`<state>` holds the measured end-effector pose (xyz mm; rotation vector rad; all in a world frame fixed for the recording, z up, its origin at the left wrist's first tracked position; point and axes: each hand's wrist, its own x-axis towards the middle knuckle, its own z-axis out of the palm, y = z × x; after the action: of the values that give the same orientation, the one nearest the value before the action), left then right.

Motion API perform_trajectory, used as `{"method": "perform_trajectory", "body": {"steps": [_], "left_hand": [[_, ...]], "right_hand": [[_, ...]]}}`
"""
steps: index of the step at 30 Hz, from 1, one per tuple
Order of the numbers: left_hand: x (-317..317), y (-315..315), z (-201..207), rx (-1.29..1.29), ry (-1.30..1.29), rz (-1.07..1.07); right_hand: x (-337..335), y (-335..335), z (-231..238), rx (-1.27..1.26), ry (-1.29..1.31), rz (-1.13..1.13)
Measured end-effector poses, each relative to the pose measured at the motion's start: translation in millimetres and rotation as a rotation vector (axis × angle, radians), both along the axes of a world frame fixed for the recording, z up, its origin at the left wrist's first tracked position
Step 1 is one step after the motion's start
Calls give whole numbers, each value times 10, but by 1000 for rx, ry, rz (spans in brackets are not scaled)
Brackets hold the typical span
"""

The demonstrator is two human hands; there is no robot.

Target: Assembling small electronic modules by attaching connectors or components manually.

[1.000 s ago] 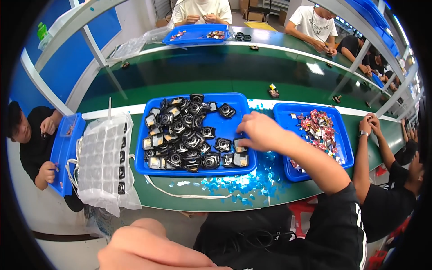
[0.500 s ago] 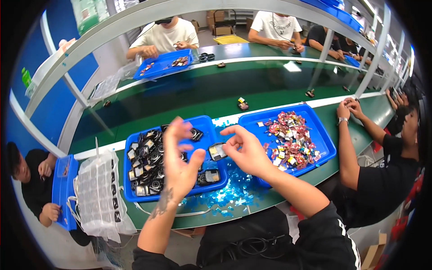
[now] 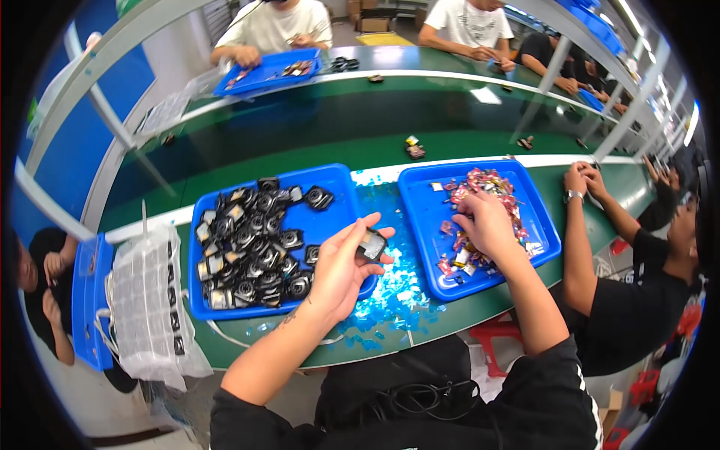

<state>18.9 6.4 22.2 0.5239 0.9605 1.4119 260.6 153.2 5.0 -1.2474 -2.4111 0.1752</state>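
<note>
My left hand [image 3: 337, 271] holds a small black device [image 3: 371, 244] with a pale grey face, gripped between thumb and fingers above the gap between two blue trays. Black housings [image 3: 259, 244], several with round lens-like rings, fill much of the left tray [image 3: 341, 180]. My right hand [image 3: 489, 225] is down in the right tray [image 3: 420, 259], its fingers bent together over a heap of small pinkish-red parts [image 3: 480, 184] with white and yellow pieces. What its fingertips grip, if anything, is hidden.
Blue film scraps [image 3: 397, 292] litter the green bench between the trays. At left lies a clear compartment tray in plastic [image 3: 146, 300]. A conveyor belt [image 3: 300, 135] runs behind, carrying a few small assemblies [image 3: 415, 148]. Co-workers sit across and on both sides; one's forearm [image 3: 581, 247] is near the right tray.
My right hand has left the black device and moved right into the tray of pinkish parts. My left hand, formerly open over the housings, now grips the device. The view has shifted slightly.
</note>
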Motion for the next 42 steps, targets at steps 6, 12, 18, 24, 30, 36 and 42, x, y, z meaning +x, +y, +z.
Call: {"method": "perform_trajectory", "body": {"steps": [6, 12, 18, 24, 30, 36, 42], "left_hand": [[-140, -73, -155, 66, -115, 42], [-101, -96, -119, 275, 475, 46], [-9, -166, 4, 482, 943, -29], [5, -214, -28, 455, 930, -41], [45, -239, -65, 494, 843, -3], [51, -217, -52, 495, 880, 14], [31, -187, -210, 457, 759, 74]], "right_hand": [[-69, -87, 144, -227, 219, 8], [-242, -598, 505, -569, 683, 169], [-482, -812, 624, -660, 673, 313], [-635, -886, 582, -662, 647, 331], [-672, -912, 488, -792, 876, 336], [-670, -884, 437, -605, 730, 331], [-690, -951, 511, -224, 503, 514]]}}
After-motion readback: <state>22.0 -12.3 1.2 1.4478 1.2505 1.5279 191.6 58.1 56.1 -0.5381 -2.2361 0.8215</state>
